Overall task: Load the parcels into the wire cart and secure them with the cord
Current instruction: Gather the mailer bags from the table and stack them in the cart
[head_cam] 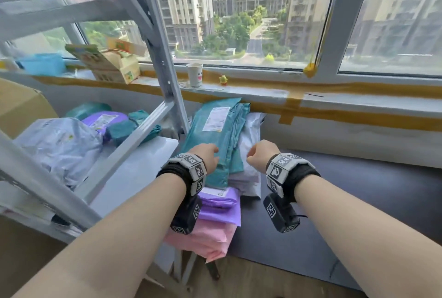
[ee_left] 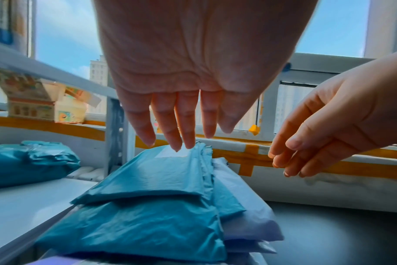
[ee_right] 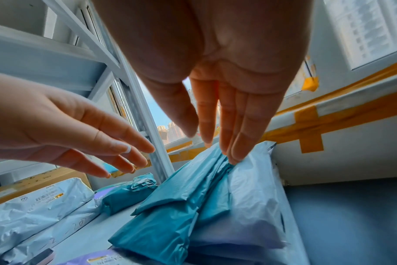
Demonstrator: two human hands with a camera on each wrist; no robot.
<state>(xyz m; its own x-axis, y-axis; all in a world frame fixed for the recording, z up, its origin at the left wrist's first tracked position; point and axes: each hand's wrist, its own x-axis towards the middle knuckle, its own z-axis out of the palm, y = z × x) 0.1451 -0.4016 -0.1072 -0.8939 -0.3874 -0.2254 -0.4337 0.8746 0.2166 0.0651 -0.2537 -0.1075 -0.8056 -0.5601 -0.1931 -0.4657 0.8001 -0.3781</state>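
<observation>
My left hand (head_cam: pixel 208 154) hung over the long teal plastic mailer bag (head_cam: pixel 212 141) on top of the stack, fingers straight and relaxed, holding nothing; from the left wrist view the fingertips (ee_left: pixel 188 141) looked just above its far end, though I could not tell if they touched. My right hand (head_cam: pixel 259 154) was beside it, loose and empty too, over the seam between that bag and the pale grey-white plastic mailer (head_cam: pixel 251 144) lying against it.

The stack sat on the dark flat surface (head_cam: pixel 358 190) below the taped windowsill (head_cam: pixel 334 100), with a purple plastic mailer (head_cam: pixel 221 209) and a pink plastic mailer (head_cam: pixel 210 240) at its near end. No wire cart or cord showed anywhere.

I judged these bags light, soft and slick: crinkled film around something flat and pliable. Pinching a corner would let one sag and slide. Better, I thought, to slip a hand under each long side and lift it level, or clamp several together from both edges.
</observation>
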